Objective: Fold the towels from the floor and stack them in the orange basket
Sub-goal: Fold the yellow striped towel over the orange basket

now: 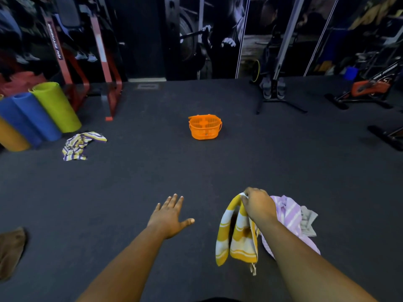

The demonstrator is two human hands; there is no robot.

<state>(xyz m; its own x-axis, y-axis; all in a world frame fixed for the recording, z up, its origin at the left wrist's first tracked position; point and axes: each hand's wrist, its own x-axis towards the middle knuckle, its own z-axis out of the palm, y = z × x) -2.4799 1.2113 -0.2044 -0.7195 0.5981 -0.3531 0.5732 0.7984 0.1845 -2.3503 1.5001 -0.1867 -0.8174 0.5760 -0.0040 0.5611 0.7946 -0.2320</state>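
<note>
A person's right hand (258,204) is pinching the top edge of a yellow-and-white striped towel (236,234), which is hanging in loose folds above the dark gym floor (196,171), while the left hand (170,216) is reaching forward with fingers spread and holding nothing. The towel is dangling from a single bunched point, so it is likely risking a twisted, lopsided fold unless the free hand is finding a second corner; its trailing lower end is also looking liable to drag on the floor. A lilac striped towel (287,212) and a grey cloth (308,221) are lying crumpled just beside the right wrist, near enough to be snagged and lifted along. The orange basket (205,127) is sitting well ahead at the middle of the floor, with nothing lying between it and the hands. A purple-and-yellow striped towel (80,144) is lying near the rolled mats (43,112) toward the floor's left edge, and a brown cloth (12,251) is showing at the near left edge
</note>
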